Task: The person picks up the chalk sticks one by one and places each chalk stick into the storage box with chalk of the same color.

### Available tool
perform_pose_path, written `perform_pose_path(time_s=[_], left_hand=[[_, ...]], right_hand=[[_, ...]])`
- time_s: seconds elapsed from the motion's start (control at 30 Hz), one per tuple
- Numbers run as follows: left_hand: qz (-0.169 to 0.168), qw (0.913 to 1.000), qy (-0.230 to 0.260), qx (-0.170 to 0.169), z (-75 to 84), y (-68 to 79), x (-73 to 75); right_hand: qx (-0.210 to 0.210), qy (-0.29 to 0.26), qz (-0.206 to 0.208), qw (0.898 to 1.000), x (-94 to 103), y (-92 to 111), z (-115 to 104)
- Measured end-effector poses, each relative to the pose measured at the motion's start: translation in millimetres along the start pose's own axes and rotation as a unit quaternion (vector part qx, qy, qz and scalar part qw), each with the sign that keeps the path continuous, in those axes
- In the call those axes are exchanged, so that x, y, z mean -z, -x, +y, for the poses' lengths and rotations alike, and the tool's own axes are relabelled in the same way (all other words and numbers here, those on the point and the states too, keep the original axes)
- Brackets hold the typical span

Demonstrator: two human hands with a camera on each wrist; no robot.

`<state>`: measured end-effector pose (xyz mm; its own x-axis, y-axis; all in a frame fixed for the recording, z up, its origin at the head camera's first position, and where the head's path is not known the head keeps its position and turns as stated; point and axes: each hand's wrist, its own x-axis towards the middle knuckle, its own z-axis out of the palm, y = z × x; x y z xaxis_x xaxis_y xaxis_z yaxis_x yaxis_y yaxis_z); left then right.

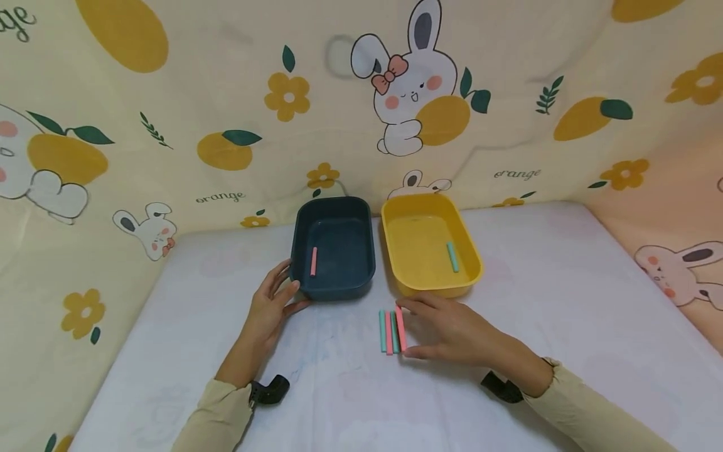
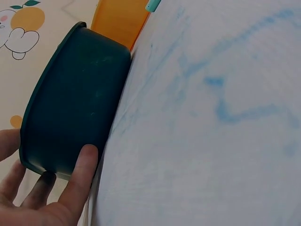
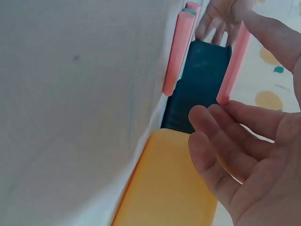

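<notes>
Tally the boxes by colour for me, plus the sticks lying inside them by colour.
Dark blue box: 1
Yellow box: 1
Pink stick, inside a box: 1
Green stick, inside a box: 1
Total: 4

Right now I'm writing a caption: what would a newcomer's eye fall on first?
Probably the yellow tray at the back, right of the dark blue tray. Then the pink stick the right hand pinches, near three sticks on the table. The left hand touches the blue tray's near corner.
</notes>
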<state>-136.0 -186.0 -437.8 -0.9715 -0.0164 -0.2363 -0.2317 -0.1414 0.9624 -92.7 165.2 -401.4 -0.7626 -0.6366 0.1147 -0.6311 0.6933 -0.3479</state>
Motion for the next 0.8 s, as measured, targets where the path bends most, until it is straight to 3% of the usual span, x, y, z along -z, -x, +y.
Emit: perform_pose_path(time_s=[0.3,0.53,0.8], left_hand=[[0.010,0.9998,0.002,0.014,1.9,-1.3,-0.2],[-0.006,0.9981,0.058,0.017,2.6,-6.0,2.5],[-0.006,0.9983,0.052,0.024,0.1,-2.3,5.1]], right_hand=[[0.013,-0.014,-0.006,1.000,7.3,-22,-5],[0.024,-0.020,-0.005,1.000,15.2,-48,-13],[0.001,-0.053,-0.038,0.998,16.0,-75,-28]])
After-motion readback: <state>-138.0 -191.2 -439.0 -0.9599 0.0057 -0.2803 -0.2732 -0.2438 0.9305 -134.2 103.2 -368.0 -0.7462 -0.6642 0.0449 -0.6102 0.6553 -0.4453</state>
